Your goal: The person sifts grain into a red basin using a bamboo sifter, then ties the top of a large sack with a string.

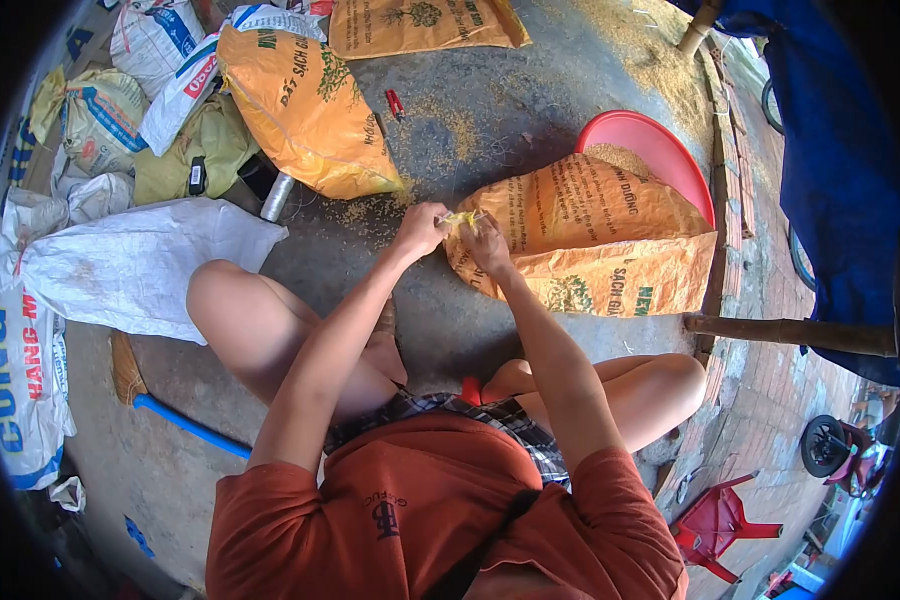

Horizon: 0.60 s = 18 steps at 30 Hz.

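1. Far left: a slick white printed sack (12, 395) with large blue and red letters; next to it, a broom (170, 412) with a fibrous tan head and smooth, straight blue handle.
2. Further in: a matte white woven sack (140, 258), creased and mostly flat; above it, a crumpled olive sack (192, 150) and a silvery, cylindrical thread spool (279, 197).
3. Upper left of centre: a bulging orange sack (300, 115), glossy and printed, slanting down to a yellowish tip; red-handled snips (395, 104) near it, on rough grey concrete (560, 60) strewn with fine, golden grain (460, 130).
4. Centre: left hand (425, 230) with fingers bent, pinching thin, crinkled yellow plastic (460, 218).
5. Just beside it: right hand (486, 247) with fingers curled on the same yellow plastic, at the near corner of the sack; exact fingertip contact partly hidden.
6. Right of centre, on the floor before the crossed legs: a printed orange-brown sack (580, 235), papery, wrinkled, with a long fold; long axis roughly left to right, rounded narrow end toward the hands, broad straight-edged end pointing right.
7. Behind it: a round, smooth red basin (670, 155) holding grain.
8. Far right: a tipped red plastic stool (718, 522), a bamboo pole (790, 334) and a draped blue tarp (835, 180).
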Each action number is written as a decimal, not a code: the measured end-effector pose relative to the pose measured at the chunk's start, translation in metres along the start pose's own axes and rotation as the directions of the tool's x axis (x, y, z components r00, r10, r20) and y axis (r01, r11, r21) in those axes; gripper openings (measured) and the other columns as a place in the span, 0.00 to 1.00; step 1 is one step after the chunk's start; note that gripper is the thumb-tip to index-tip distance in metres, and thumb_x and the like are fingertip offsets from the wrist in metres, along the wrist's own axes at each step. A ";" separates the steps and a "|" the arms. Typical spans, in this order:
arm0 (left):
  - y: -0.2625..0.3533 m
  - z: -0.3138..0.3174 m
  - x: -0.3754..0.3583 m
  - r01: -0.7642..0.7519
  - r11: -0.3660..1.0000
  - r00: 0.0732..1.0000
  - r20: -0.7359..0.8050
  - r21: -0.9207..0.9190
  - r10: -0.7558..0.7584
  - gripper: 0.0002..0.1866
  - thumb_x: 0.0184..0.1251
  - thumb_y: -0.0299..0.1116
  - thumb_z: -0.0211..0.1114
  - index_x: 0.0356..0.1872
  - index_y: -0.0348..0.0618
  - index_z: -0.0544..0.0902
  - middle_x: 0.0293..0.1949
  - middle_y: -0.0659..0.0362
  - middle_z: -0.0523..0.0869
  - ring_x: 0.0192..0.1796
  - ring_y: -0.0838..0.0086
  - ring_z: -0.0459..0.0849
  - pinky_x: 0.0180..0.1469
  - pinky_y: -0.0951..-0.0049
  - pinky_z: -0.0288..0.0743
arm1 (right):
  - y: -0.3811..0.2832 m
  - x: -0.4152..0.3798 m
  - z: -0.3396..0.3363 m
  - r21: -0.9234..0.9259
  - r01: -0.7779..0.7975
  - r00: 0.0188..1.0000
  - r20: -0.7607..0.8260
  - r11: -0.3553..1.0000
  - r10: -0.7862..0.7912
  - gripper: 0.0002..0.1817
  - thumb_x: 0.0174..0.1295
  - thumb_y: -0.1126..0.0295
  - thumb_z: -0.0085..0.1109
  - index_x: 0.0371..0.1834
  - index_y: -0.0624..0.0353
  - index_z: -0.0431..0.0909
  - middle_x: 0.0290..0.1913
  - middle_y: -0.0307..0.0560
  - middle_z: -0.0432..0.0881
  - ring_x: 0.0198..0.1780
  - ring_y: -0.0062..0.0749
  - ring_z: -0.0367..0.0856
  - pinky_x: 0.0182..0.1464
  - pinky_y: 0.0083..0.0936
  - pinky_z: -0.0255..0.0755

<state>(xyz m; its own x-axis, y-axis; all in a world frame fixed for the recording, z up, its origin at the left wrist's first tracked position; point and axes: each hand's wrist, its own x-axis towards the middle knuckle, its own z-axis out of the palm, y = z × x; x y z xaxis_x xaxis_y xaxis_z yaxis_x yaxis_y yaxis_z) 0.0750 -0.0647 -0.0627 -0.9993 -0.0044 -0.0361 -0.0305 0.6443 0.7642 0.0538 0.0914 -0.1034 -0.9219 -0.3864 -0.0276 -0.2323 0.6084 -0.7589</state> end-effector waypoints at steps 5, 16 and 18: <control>0.004 0.008 0.004 0.129 0.954 0.988 0.114 -0.270 -0.101 0.14 0.46 0.33 0.61 0.35 0.37 0.77 0.30 0.52 0.80 0.34 0.65 0.79 0.36 0.70 0.71 | 0.032 0.007 0.019 -0.229 0.205 0.978 0.075 0.952 -0.192 0.18 0.56 0.62 0.43 0.46 0.60 0.68 0.51 0.55 0.66 0.56 0.45 0.58 0.56 0.35 0.52; -0.008 0.011 0.010 0.132 0.969 0.989 -0.031 -0.208 -0.141 0.10 0.45 0.30 0.62 0.29 0.37 0.79 0.24 0.56 0.80 0.26 0.78 0.77 0.29 0.78 0.70 | -0.004 0.001 0.011 -0.314 0.246 0.968 0.122 0.917 -0.218 0.27 0.54 0.59 0.44 0.53 0.67 0.58 0.55 0.58 0.58 0.59 0.49 0.51 0.59 0.37 0.44; -0.011 0.009 0.012 0.152 0.961 0.987 -0.008 -0.232 -0.159 0.09 0.44 0.29 0.62 0.29 0.37 0.79 0.24 0.56 0.80 0.27 0.79 0.77 0.30 0.78 0.70 | -0.016 -0.003 0.006 -0.179 0.100 0.992 0.095 0.979 -0.084 0.29 0.53 0.58 0.45 0.53 0.67 0.57 0.57 0.58 0.57 0.60 0.49 0.48 0.61 0.37 0.42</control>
<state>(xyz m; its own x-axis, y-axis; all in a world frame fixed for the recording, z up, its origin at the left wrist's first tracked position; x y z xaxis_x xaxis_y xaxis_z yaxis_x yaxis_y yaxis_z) 0.0639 -0.0650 -0.0775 -0.9820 -0.1128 -0.1516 -0.1862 0.4412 0.8779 0.0625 0.0788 -0.0957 -0.8656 -0.5002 -0.0255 -0.3748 0.6808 -0.6292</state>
